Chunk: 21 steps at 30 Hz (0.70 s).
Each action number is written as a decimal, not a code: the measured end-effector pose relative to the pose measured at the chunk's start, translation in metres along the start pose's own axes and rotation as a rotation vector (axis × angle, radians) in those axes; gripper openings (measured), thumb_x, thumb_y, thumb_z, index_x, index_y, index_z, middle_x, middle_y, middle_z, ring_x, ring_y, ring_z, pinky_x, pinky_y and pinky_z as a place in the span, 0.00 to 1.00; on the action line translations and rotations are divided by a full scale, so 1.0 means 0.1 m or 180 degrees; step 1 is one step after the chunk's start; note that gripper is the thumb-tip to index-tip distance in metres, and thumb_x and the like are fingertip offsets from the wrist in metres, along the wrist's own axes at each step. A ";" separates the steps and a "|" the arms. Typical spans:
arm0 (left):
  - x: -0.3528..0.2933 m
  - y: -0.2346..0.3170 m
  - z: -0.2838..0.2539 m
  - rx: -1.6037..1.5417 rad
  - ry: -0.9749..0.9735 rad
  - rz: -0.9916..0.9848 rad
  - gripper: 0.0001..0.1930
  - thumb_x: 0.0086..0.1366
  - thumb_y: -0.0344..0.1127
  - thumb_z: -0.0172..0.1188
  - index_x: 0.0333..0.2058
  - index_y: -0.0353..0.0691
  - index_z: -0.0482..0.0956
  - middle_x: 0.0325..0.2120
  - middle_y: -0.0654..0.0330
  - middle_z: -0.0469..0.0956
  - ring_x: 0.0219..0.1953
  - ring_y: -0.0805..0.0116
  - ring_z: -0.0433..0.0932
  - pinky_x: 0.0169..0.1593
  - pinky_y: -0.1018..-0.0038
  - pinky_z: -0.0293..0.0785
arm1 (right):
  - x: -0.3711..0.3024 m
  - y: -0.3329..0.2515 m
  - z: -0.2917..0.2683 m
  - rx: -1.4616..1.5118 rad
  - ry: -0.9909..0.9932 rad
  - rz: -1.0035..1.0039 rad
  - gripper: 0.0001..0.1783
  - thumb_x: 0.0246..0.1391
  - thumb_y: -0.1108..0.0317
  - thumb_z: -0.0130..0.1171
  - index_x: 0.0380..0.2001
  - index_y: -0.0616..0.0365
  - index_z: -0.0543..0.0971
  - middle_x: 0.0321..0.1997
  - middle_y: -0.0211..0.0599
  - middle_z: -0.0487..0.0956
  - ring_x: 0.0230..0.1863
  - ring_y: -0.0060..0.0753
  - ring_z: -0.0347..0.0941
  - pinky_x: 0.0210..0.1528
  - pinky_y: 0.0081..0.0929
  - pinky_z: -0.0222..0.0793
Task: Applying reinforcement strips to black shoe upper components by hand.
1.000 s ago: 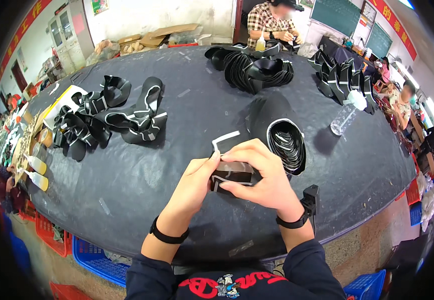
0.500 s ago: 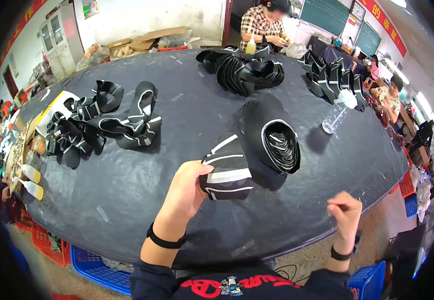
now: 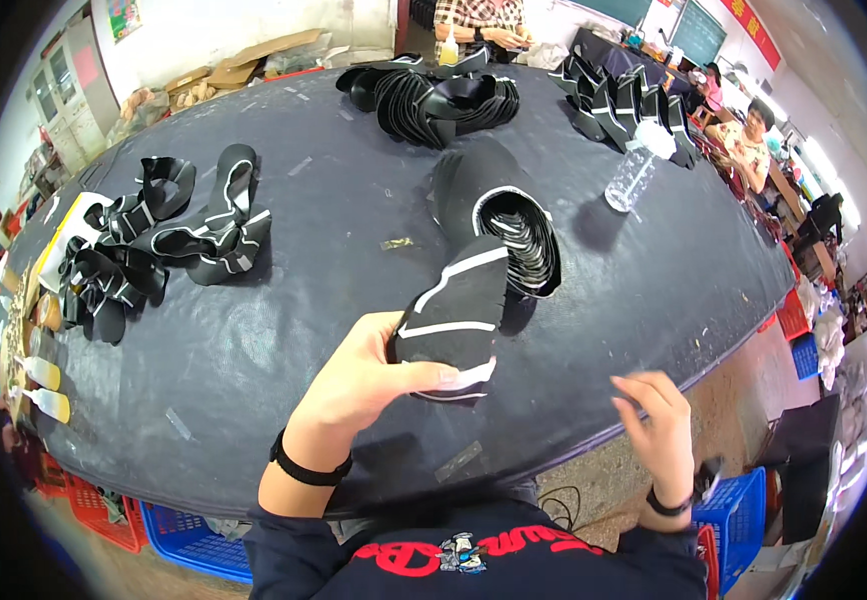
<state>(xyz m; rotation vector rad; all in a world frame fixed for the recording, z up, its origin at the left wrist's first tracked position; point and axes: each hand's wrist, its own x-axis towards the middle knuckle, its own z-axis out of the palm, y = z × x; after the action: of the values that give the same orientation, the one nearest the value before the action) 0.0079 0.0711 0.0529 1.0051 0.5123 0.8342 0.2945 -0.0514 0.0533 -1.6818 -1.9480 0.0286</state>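
My left hand grips a black shoe upper with white strips across it, thumb on the front near its lower end. The piece stands tilted above the table, its top overlapping a stack of nested black shoe uppers whose opening shows white-edged layers. To the right, beyond the table's near edge, my right hand hovers with nothing visible in it, the thumb apart from its bent fingers. Several loose black uppers with white edging lie on the left of the table.
The dark-covered table carries more stacked black pieces at the back and others back right, beside a clear bottle. Yellow glue bottles lie at the left edge. Blue baskets stand below. Co-workers sit opposite and right.
The upper in my left hand has turned more upright and shows more of its length. My right hand has loosened from a closed shape, its fingers spreading. The whole view has shifted.
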 end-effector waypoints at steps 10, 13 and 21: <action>-0.22 0.08 0.17 0.0457 0.0231 -0.0059 0.15 0.47 0.20 0.62 0.37 0.28 0.77 0.32 0.60 0.79 0.34 0.76 0.76 0.40 0.80 0.72 | 0.98 -0.59 0.41 0.0621 0.0769 -0.2771 0.18 0.32 0.80 0.63 0.33 0.71 0.75 0.36 0.46 0.74 0.36 0.42 0.75 0.36 0.30 0.76; -0.24 0.08 0.14 0.0463 0.0348 -0.0021 0.14 0.46 0.19 0.61 0.36 0.27 0.77 0.30 0.60 0.79 0.32 0.76 0.76 0.37 0.81 0.72 | 0.98 -0.62 0.43 0.0511 0.0824 -0.2954 0.17 0.30 0.78 0.61 0.30 0.72 0.76 0.35 0.46 0.75 0.37 0.42 0.75 0.38 0.29 0.76; -0.18 0.03 0.13 0.0796 0.0293 0.0019 0.12 0.47 0.22 0.60 0.33 0.28 0.77 0.25 0.64 0.76 0.27 0.81 0.72 0.30 0.82 0.68 | 1.01 -0.66 0.41 -0.0200 0.0832 -0.3267 0.16 0.24 0.74 0.55 0.25 0.69 0.74 0.30 0.42 0.73 0.31 0.36 0.73 0.31 0.25 0.73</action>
<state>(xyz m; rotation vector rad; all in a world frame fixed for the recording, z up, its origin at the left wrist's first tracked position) 0.0049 0.0507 0.0618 1.2012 0.7052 0.8381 0.2117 0.0408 0.0823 -0.5131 -2.3650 -0.5992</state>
